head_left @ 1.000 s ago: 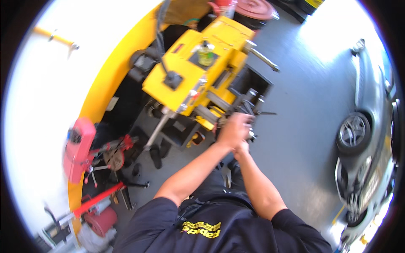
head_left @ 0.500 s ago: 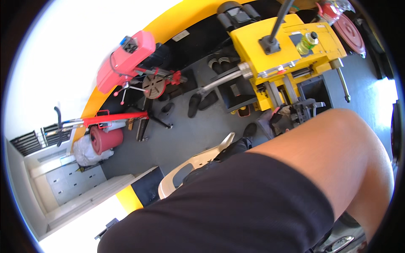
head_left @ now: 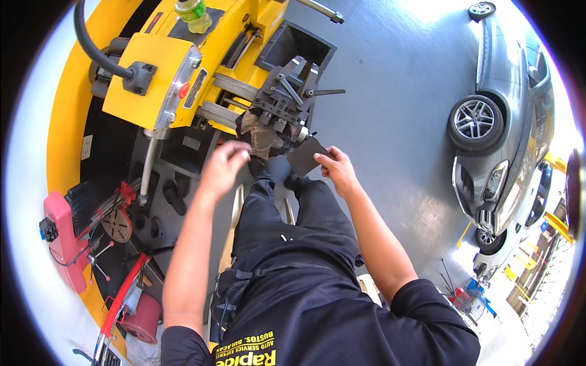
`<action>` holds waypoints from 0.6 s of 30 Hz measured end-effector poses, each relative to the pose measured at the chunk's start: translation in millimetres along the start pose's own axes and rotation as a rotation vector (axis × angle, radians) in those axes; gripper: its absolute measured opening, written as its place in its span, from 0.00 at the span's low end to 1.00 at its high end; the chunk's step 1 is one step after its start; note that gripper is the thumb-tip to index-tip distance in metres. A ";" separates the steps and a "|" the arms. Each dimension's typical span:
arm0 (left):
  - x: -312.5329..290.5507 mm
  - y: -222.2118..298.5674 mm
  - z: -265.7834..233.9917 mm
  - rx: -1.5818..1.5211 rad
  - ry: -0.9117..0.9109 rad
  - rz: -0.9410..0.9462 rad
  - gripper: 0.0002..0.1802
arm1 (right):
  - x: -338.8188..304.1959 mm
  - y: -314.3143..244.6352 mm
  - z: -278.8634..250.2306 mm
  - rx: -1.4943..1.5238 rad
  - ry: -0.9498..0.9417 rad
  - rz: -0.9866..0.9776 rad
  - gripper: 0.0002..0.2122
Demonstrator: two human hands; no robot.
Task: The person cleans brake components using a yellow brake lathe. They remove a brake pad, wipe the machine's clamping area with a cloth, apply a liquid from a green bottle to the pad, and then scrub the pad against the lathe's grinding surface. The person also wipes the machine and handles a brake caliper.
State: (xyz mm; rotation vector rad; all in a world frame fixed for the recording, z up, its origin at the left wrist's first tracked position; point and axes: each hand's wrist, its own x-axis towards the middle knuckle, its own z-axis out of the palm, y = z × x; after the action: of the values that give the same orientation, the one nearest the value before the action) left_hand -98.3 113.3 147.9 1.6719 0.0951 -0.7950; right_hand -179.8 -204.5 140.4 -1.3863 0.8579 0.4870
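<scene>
My right hand (head_left: 337,168) pinches one corner of a dark, squarish sheet that looks like sandpaper (head_left: 306,157) between thumb and fingers. My left hand (head_left: 224,169) is raised across from it, thumb and bent fingers a little apart, slightly blurred, with nothing seen between them. Just beyond both hands is a yellow lathe-like machine (head_left: 143,64). Its dark clamp block with lever handles (head_left: 290,100) stands above the sheet. A stained brown rag (head_left: 260,135) hangs at that block, near my left fingertips.
A green-labelled bottle (head_left: 195,17) stands on the machine. A pink drill press (head_left: 61,244), a red engine-hoist-like frame (head_left: 125,293) and a dark red bin (head_left: 143,320) are at left. Dark shoes (head_left: 175,196) lie on the grey floor. A grey car (head_left: 519,116) is parked at right.
The view has swung round, moving the machine leftward and bringing the car into sight. A bent bare arm and dark sleeve filled the foreground before; now both hands and the sheet show.
</scene>
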 end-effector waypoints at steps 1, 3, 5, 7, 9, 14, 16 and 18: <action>-8.3 -22.2 16.2 -0.078 -0.048 -0.050 0.17 | -1.5 -6.0 -7.5 -0.079 -0.017 -0.038 0.08; -17.9 -35.2 52.9 -0.147 -0.095 -0.087 0.18 | -4.8 -16.2 -11.8 -0.195 -0.062 -0.141 0.09; -12.5 -29.5 83.8 -0.169 -0.049 -0.028 0.22 | -6.7 -35.4 -3.5 -0.306 -0.135 -0.214 0.11; -0.8 -19.7 96.3 -0.225 -0.083 -0.076 0.21 | -9.9 -48.7 4.8 -0.437 -0.189 -0.217 0.10; 10.0 -19.3 110.9 -0.370 -0.101 -0.180 0.17 | -10.7 -57.5 8.6 -0.532 -0.218 -0.198 0.12; 16.6 -33.4 149.0 -0.773 0.034 -0.314 0.08 | 4.2 -22.4 -2.1 -0.334 -0.208 -0.220 0.19; 21.0 -40.0 161.6 -0.780 0.080 -0.344 0.08 | 9.0 -13.1 -10.9 -0.398 -0.178 -0.167 0.18; 24.6 -51.6 174.2 -0.728 0.106 -0.353 0.09 | 14.8 -8.9 -19.7 -0.460 -0.167 -0.142 0.17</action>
State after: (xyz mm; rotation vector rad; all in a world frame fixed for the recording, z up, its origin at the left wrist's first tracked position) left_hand -181.5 -37.0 83.7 1.0071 0.6870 -0.8014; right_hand -168.7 -227.8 135.7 -1.7830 0.5225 0.7091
